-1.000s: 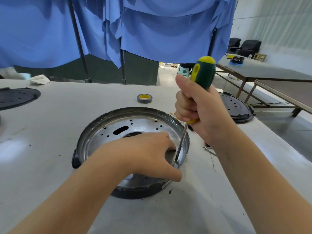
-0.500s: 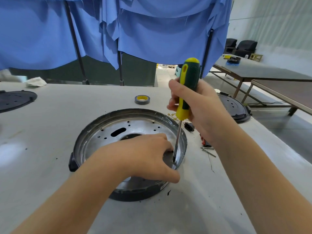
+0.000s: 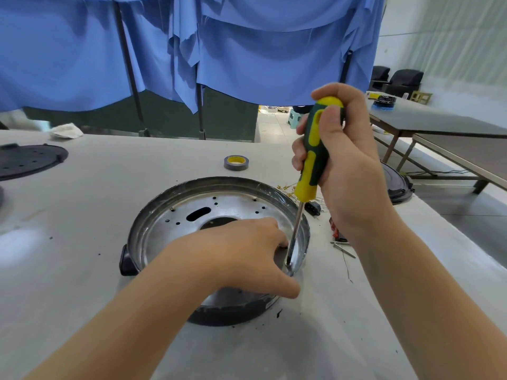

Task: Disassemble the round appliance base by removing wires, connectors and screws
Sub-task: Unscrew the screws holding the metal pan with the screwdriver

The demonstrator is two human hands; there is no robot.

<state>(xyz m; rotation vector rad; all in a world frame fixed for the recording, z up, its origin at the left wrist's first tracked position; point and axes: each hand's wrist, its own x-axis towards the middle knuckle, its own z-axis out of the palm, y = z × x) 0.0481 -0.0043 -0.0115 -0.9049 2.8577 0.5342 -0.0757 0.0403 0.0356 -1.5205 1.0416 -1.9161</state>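
Hanging blue cloth (image 3: 260, 50) behind grey table (image 3: 109, 187)

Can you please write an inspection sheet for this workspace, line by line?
Surface: pale worktable, scattered dark specks.
Job's things: round appliance base, metal inside up; screwdriver upright, tip inside the right rim.
Clutter: tape roll; small brass bits; black connector; loose screws; black round covers.
Grips: left hand rests in the base; right hand grips the screwdriver handle.
Cables: thin wire right of the base.
Surroundings: blue cloth; side tables.
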